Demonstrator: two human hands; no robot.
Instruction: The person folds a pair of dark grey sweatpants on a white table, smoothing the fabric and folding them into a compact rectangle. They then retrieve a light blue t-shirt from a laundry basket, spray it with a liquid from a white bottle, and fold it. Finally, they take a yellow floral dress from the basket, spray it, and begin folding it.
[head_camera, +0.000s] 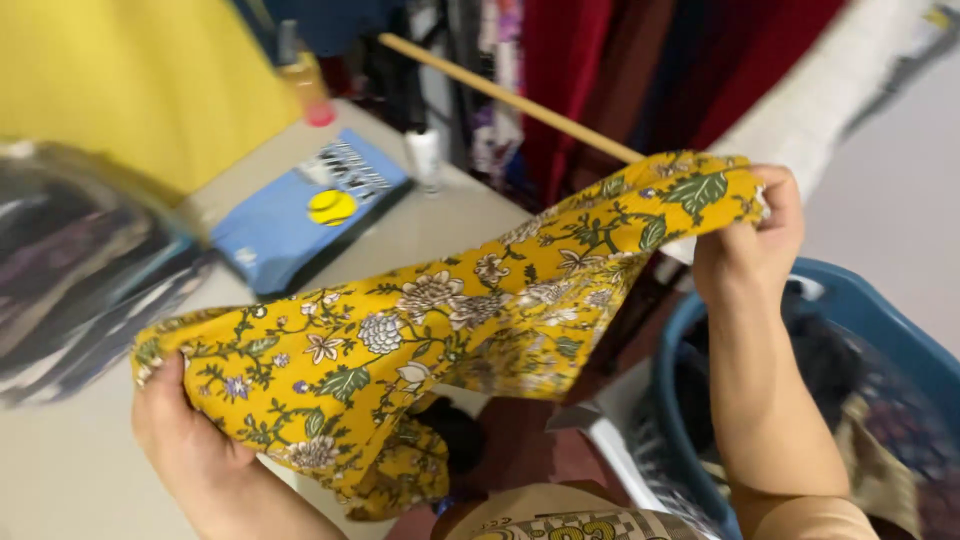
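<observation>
A yellow cloth with a white and green flower print (440, 330) is stretched between my two hands above a pale table (60, 470). My left hand (185, 440) grips its lower left end near the table's front. My right hand (750, 245) holds the upper right end, raised over a blue laundry basket (690, 340). The cloth's middle sags and bunches downward between the hands.
A blue book with a yellow circle (305, 215) lies on the table. A blurred dark plastic bag (70, 260) sits at the left. A wooden rod (510, 100) and hanging red and dark fabrics (620, 70) are behind. The basket holds dark clothes.
</observation>
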